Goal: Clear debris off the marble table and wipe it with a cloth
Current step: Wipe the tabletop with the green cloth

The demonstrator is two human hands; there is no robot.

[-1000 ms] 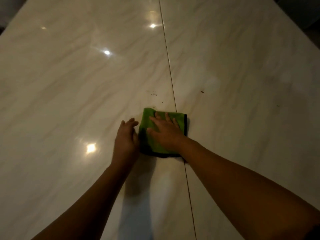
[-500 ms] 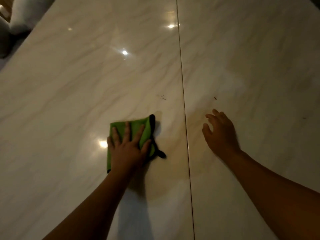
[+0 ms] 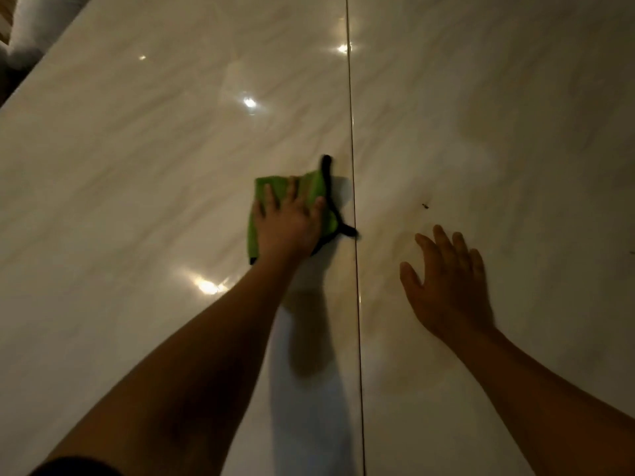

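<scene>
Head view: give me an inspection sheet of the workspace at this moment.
Surface: marble table, glossy, dark seam down the middle.
Job's things: green cloth, black-edged, flat just left of the seam.
Clutter: debris speck right of the seam, beyond the right hand.
Hands: left hand presses the cloth, fingers straight; right hand open, holding nothing.
Cables: nothing seen.
Surroundings: pale object past the far left edge, unclear.
</scene>
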